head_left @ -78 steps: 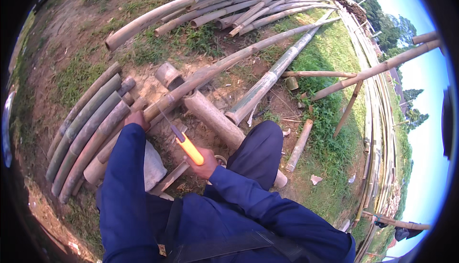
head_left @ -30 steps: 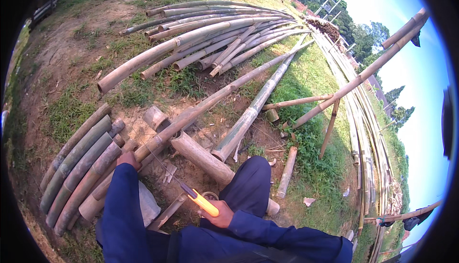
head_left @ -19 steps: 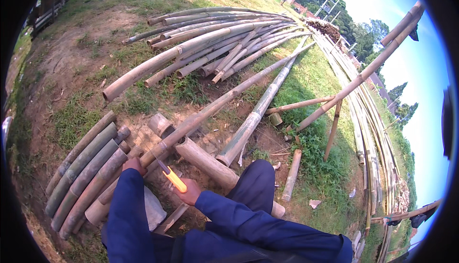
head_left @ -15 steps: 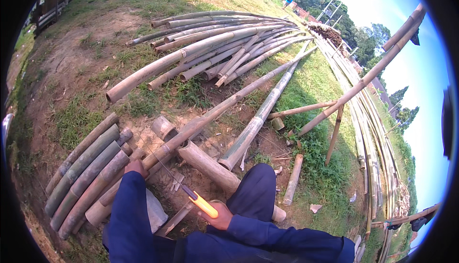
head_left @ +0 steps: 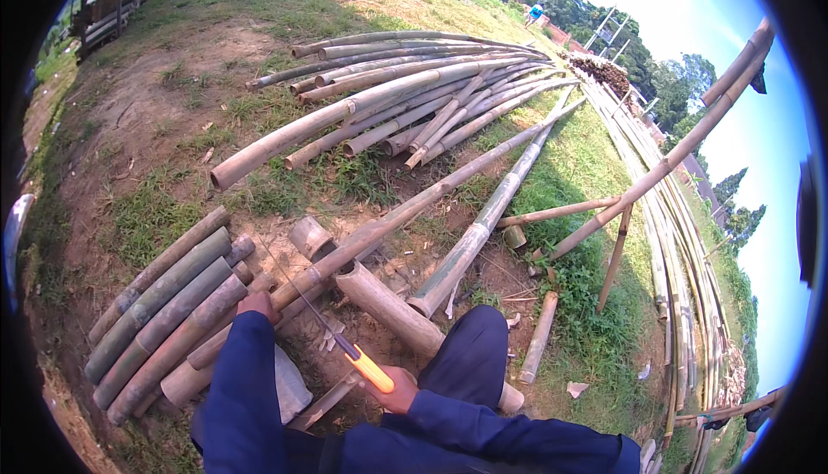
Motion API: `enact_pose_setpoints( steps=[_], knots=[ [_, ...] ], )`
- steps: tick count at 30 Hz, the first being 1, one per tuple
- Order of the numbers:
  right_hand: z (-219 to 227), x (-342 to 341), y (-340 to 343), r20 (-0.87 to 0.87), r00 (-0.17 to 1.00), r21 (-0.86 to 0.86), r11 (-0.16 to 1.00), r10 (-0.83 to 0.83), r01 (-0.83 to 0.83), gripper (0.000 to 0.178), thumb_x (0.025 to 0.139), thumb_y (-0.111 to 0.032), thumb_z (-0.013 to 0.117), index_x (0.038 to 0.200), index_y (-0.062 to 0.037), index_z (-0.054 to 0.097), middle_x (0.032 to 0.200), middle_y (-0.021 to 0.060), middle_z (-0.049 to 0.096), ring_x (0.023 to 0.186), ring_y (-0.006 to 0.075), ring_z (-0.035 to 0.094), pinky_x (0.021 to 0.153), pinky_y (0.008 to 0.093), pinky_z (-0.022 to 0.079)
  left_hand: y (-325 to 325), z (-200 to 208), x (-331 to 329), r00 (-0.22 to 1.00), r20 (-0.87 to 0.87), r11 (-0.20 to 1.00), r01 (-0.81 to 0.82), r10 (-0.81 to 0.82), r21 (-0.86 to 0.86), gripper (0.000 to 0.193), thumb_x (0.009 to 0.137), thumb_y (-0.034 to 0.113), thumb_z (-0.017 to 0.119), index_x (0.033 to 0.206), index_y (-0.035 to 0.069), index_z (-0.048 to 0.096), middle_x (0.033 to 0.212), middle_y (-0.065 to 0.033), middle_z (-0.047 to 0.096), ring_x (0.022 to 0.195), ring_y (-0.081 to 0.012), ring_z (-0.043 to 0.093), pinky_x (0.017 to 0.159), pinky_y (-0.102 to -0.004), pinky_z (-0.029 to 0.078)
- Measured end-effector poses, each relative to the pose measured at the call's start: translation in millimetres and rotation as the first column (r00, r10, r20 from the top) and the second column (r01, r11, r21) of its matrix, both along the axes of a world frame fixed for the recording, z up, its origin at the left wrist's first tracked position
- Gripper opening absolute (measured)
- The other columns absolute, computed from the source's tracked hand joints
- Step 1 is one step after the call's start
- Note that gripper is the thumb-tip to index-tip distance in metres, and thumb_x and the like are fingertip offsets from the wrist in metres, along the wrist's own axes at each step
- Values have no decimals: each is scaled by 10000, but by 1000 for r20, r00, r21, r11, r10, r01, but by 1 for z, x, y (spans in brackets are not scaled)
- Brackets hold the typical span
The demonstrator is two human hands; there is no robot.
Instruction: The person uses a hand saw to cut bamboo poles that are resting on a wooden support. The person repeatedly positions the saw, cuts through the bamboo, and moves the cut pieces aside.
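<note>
A hand saw with a yellow-orange handle (head_left: 373, 371) is gripped in my right hand (head_left: 400, 390), its thin blade slanting up and left across a long bamboo pole (head_left: 405, 209). Close to that pole's near end, my left hand (head_left: 257, 303) is closed on it, left of the blade. The pole rests over a thick bamboo log (head_left: 390, 307) lying on the ground, and its far end reaches other poles. Just left of my left hand lie several short cut bamboo lengths (head_left: 172, 310), side by side. How deep the blade sits in the pole cannot be made out.
A pile of long bamboo poles (head_left: 371, 99) spreads ahead. Another pole (head_left: 492, 215) lies right of the held one. A slanted bamboo frame (head_left: 655, 172) stands at the right, with more long poles (head_left: 681, 301) beyond. A pale sack-like object (head_left: 291, 385) lies by my left arm. A distant person (head_left: 535, 13) stands far off.
The whole view has shifted a little, so things appear slightly further right and lower. Both hands keep their holds, and the saw still crosses the pole.
</note>
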State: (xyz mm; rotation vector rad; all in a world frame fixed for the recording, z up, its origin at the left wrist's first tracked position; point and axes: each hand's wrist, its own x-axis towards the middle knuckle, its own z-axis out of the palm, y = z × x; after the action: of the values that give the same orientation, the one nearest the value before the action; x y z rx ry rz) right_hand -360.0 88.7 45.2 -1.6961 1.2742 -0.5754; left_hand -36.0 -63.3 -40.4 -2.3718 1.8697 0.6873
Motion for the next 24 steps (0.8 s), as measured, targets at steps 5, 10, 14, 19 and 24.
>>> enact_pose_setpoints(
  steps=[5,10,14,19,24],
  knots=[
    [44,-40,48,22,999,9,999,-47,47,272,923,-184,732,1168,-65,717,911,183,727,930,337,743,810,402,556,2,-11,4,999,-17,998,-29,30,56,550,726,383,799,1164,62,713,1169,-201,727,1116,-355,695,991,-446,539],
    [-41,28,-48,-2,999,-126,991,-40,39,243,892,-227,749,966,-9,672,730,167,641,647,303,624,660,413,504,-4,-4,-11,1000,-19,999,-9,9,33,489,740,361,789,1126,63,745,1161,-193,734,1114,-343,699,989,-435,543],
    [-57,13,-30,-31,999,-67,997,25,-27,292,913,-275,758,1009,-15,669,804,160,660,720,269,647,706,385,514,0,-10,-7,999,-36,998,-1,3,58,522,740,366,790,1165,68,731,1199,-194,721,1142,-342,688,1011,-432,535],
    [35,-39,45,31,997,-14,997,-74,75,245,919,-201,734,1122,-66,707,815,152,694,736,274,701,720,386,537,-1,-2,6,1000,-26,995,-7,10,102,599,743,368,793,1261,87,685,1226,-190,710,1163,-338,678,1027,-445,524],
    [19,-23,20,-93,994,-20,999,-51,50,209,899,-191,724,1068,-70,698,760,157,666,675,296,667,664,406,504,-19,-10,6,1000,-2,995,-15,15,95,585,742,371,798,1237,73,703,1238,-183,707,1159,-329,683,1022,-441,526]
  ],
)
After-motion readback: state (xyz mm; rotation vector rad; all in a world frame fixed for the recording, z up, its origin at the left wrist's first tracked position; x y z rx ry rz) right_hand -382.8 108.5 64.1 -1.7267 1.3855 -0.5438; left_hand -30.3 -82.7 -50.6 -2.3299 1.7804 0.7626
